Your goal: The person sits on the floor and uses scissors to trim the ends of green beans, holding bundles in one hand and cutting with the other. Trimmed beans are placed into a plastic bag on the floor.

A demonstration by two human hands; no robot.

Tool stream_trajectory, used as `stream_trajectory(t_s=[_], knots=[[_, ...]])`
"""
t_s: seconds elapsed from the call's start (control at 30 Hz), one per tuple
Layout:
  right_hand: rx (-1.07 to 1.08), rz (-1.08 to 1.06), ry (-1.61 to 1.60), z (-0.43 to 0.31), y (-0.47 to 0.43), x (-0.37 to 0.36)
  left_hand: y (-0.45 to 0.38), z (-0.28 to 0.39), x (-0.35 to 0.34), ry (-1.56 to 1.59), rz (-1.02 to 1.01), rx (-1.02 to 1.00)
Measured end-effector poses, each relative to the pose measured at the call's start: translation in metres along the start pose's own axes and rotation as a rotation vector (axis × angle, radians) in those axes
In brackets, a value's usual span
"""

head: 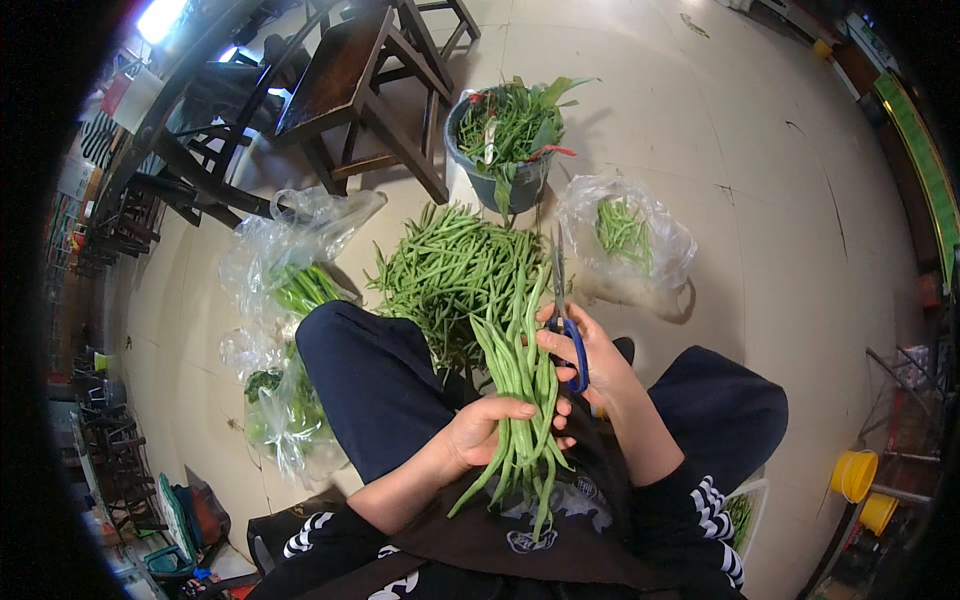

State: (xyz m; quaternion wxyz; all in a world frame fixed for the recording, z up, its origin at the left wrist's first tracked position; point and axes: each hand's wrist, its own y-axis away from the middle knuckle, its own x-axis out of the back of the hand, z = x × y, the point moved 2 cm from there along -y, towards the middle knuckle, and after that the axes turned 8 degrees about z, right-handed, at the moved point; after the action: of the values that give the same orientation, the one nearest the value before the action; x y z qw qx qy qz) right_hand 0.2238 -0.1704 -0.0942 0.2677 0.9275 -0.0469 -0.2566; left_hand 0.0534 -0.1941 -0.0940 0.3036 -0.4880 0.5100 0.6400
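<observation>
My left hand [487, 433] is closed around a bundle of long green beans [517, 375], low over my lap. Blue-handled scissors [576, 349] are in my right hand [589, 356], their blades pointing away from me and looking nearly closed; its fingers are beside the bundle's right edge. Beyond the bundle, a large heap of green beans [457, 270] lies between my knees and a bucket. To the right of the heap, a clear plastic bag [664, 240] on the floor holds a smaller lot of cut beans [622, 227].
A dark bucket [506, 187] full of green trimmings stands behind the heap. Clear bags of leafy greens [296, 420] lie left of my knee. Dark wooden stools [337, 67] stand at the upper left. A white basket [754, 510] with beans sits by my right side, and yellow buckets [853, 476] are farther right.
</observation>
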Motion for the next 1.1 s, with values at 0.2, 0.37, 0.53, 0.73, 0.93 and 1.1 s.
stream_trajectory(t_s=[0.2, 0.37, 0.53, 0.73, 0.93, 1.1], knots=[[0.001, -0.028, -0.084, 0.008, 0.026, 0.008, 0.014, -0.006, 0.002, -0.117, 0.171, -0.006], [0.162, -0.011, 0.233, -0.004, 0.041, 0.003, 0.014, -0.009, -0.003, -0.398, 0.349, -0.106], [0.210, 0.042, 0.314, -0.001, 0.047, 0.010, 0.019, -0.014, 0.004, -0.366, 0.285, -0.098], [0.084, -0.025, 0.369, 0.010, 0.060, 0.014, 0.020, -0.020, 0.026, -0.400, 0.417, -0.073], [0.059, 0.114, 0.313, 0.021, 0.057, 0.015, 0.023, -0.017, 0.021, -0.423, 0.347, -0.086], [0.004, 0.126, 0.069, 0.012, 0.056, 0.027, 0.027, -0.009, 0.022, -0.291, 0.361, -0.044]])
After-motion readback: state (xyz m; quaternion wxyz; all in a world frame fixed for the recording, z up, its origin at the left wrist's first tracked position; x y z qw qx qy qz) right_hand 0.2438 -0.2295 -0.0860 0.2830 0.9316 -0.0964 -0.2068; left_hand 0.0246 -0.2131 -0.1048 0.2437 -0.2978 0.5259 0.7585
